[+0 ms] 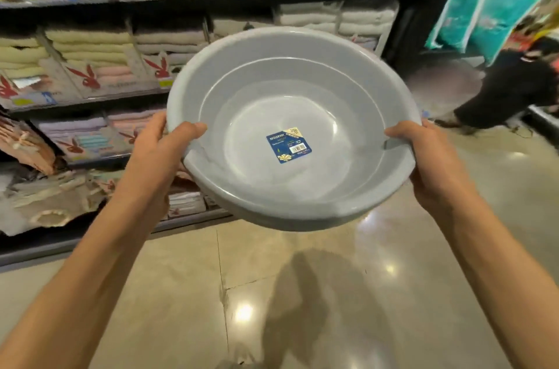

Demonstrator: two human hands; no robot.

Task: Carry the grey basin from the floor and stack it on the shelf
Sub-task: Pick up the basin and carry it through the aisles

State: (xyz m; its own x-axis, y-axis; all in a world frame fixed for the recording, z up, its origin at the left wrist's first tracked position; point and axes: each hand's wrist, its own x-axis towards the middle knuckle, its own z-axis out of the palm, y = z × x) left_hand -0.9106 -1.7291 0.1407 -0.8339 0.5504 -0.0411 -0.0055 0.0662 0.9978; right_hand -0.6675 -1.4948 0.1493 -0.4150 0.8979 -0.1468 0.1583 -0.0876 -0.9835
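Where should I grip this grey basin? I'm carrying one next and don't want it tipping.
Grip the rolled rim of the grey basin at opposite sides, coming from left and right. Here the left hand and right hand do that, thumbs over the lip, fingers beneath. It is wide, round, without handles.

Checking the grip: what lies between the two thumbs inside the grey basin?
Head view: only bare grey plastic basin floor with a blue label sticker.
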